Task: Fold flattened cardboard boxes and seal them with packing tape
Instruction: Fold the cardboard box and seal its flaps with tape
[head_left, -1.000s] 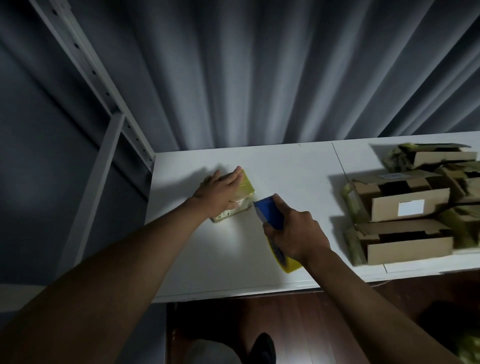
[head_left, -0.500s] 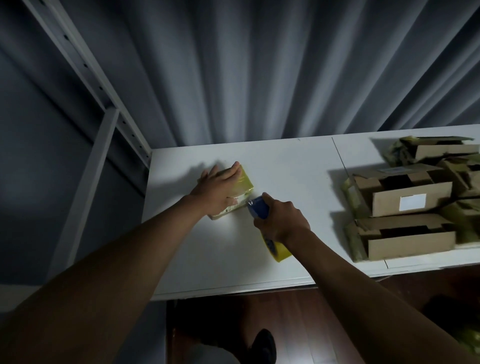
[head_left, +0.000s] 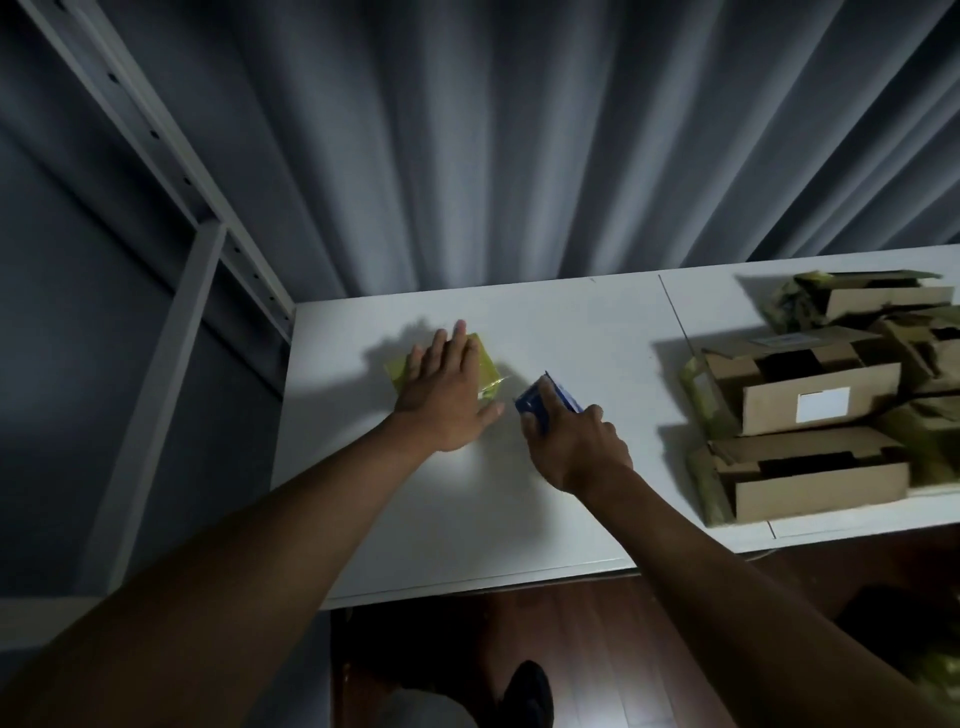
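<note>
Left hand (head_left: 447, 397) spread flat on small box (head_left: 485, 366); right hand (head_left: 574, 447) grips tape dispenser (head_left: 545, 402) (folded boxes (head_left: 800, 384) rightward).

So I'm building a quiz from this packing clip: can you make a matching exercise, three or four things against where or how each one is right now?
Things:
1. left hand
2. right hand
3. small yellow-taped cardboard box
4. stack of brown cardboard boxes

States:
A. piled at the right end of the white table
B. grips the blue tape dispenser
C. pressed flat on top of the small box
D. lies under an open palm

Pairs: 1-C, 2-B, 3-D, 4-A
</note>
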